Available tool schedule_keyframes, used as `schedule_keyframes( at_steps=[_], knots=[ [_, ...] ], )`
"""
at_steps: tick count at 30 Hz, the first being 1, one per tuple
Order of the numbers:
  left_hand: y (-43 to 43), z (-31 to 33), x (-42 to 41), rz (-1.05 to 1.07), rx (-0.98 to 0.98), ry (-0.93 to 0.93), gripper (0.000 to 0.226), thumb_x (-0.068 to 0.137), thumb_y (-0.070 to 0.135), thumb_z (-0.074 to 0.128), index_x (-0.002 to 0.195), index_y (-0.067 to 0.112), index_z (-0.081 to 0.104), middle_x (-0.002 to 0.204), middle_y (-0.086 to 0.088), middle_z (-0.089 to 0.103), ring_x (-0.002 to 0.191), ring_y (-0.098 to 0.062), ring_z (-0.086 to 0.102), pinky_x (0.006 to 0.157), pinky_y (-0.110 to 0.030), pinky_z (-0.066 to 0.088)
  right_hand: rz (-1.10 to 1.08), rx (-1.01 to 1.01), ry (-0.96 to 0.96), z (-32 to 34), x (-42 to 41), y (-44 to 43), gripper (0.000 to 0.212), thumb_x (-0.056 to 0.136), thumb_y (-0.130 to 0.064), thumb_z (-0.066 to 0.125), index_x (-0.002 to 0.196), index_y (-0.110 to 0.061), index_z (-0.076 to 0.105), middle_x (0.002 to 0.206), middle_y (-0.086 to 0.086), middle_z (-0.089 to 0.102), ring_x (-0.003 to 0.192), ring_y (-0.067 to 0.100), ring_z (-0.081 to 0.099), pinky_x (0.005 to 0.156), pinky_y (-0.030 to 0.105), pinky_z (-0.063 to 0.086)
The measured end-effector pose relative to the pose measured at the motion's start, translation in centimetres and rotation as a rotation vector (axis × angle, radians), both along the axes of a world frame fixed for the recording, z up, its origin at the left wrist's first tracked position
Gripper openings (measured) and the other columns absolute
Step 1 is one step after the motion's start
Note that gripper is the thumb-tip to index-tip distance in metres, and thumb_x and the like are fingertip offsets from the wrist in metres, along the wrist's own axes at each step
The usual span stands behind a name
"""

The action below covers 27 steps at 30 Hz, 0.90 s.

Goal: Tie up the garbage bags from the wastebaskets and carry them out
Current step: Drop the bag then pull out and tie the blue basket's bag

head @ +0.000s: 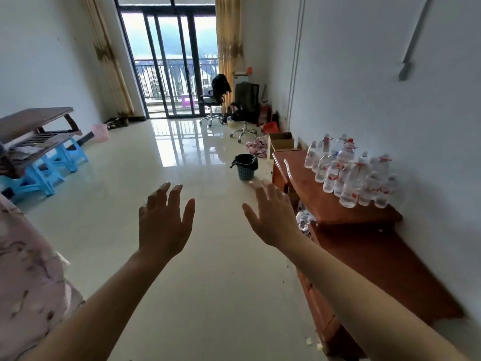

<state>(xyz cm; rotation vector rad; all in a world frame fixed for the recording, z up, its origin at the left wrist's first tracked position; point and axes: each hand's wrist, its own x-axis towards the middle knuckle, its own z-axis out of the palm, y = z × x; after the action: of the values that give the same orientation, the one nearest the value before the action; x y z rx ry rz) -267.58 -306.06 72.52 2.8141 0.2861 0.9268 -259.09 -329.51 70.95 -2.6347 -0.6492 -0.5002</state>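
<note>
While both bare arms were stretched forward over the tiled floor (145, 178), left hand (162, 222) and right hand (270, 217) were spread wide. Fingers straight, backs to camera, holding nothing, touching nothing. The hands were side by side, near each other but apart.

Task item: blue wastebasket (246, 173) stood upright on the floor, past the right fingertips in view and near the far corner of the desk (312, 194). The black garbage bag (244, 160) was in it, rim folded over the basket top, untied, with one loose flap sticking out to the left.

Second one: pink wastebasket (100, 132) on the floor by the left wall, well apart from the blue one. It was too small in view to tell whether it had a liner.

Right side: the reddish wooden desk ran along the wall with a cluster of water bottles (348, 175) standing on it. An open cardboard box (281, 142) sat on the floor just beyond the desk, and a cloth pile (257, 148) lay beside it.

Far end: two office chairs (244, 108) stood in front of the balcony door (169, 61).

Left side: dark wooden furniture (33, 131) was stacked on blue plastic stools (52, 165). Pink patterned fabric (26, 269) filled the near left edge, possibly bedding.
</note>
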Motion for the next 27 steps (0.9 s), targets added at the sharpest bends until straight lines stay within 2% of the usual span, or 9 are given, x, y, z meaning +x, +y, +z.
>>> schedule_keyframes(
  at_steps=[6,11,15,18,22,27],
  knots=[
    [14.9,-3.0,14.8,0.020,-0.008,0.069,0.056,0.096,0.049,0.035,0.133,0.011,0.053,0.138,-0.018,0.053,0.124,-0.040,0.052,0.089,-0.057,0.047,-0.016,-0.072,-0.019,-2.5,16.5,13.0,0.059,0.097,-0.057,0.036,0.145,-0.024,0.026,0.153,0.012,0.033,0.136,0.034,0.041,0.110,0.053,0.037],
    [23.6,-1.5,28.0,-0.020,-0.061,0.119,0.050,0.100,0.045,0.043,0.138,0.013,0.050,0.144,-0.016,0.050,0.128,-0.038,0.049,0.093,-0.056,0.045,-0.114,-0.077,0.032,-2.2,28.0,19.7,0.059,0.095,-0.056,0.042,0.144,-0.025,0.029,0.150,0.010,0.036,0.135,0.031,0.043,0.107,0.053,0.039],
    [26.9,-0.6,39.1,-0.103,-0.035,0.127,0.051,0.100,0.046,0.043,0.140,0.014,0.048,0.146,-0.015,0.048,0.129,-0.037,0.048,0.095,-0.055,0.044,-0.189,-0.036,0.019,-2.0,37.4,21.9,0.057,0.094,-0.054,0.044,0.141,-0.025,0.032,0.146,0.012,0.041,0.130,0.032,0.048,0.102,0.052,0.043],
    [28.6,-2.4,47.3,-0.125,-0.042,0.192,0.055,0.100,0.050,0.037,0.144,0.017,0.043,0.150,-0.013,0.043,0.133,-0.034,0.044,0.098,-0.053,0.042,-0.230,0.002,0.065,-4.1,44.1,23.2,0.056,0.095,-0.055,0.043,0.141,-0.026,0.030,0.146,0.012,0.041,0.130,0.031,0.048,0.103,0.051,0.044],
    [30.1,-6.5,61.6,-0.111,-0.050,0.325,0.061,0.100,0.054,0.029,0.151,0.020,0.030,0.159,-0.011,0.029,0.140,-0.032,0.034,0.103,-0.051,0.038,-0.238,-0.031,0.110,-8.3,56.6,25.3,0.058,0.095,-0.056,0.040,0.144,-0.026,0.029,0.148,0.011,0.040,0.135,0.030,0.044,0.107,0.049,0.038],
    [31.2,-6.5,77.9,-0.131,-0.032,0.384,0.061,0.100,0.054,0.030,0.153,0.022,0.028,0.161,-0.012,0.026,0.142,-0.032,0.032,0.104,-0.050,0.038,-0.238,-0.090,0.178,-7.7,73.2,27.2,0.061,0.096,-0.054,0.040,0.147,-0.024,0.027,0.151,0.012,0.035,0.139,0.030,0.037,0.113,0.048,0.032]
  ],
)
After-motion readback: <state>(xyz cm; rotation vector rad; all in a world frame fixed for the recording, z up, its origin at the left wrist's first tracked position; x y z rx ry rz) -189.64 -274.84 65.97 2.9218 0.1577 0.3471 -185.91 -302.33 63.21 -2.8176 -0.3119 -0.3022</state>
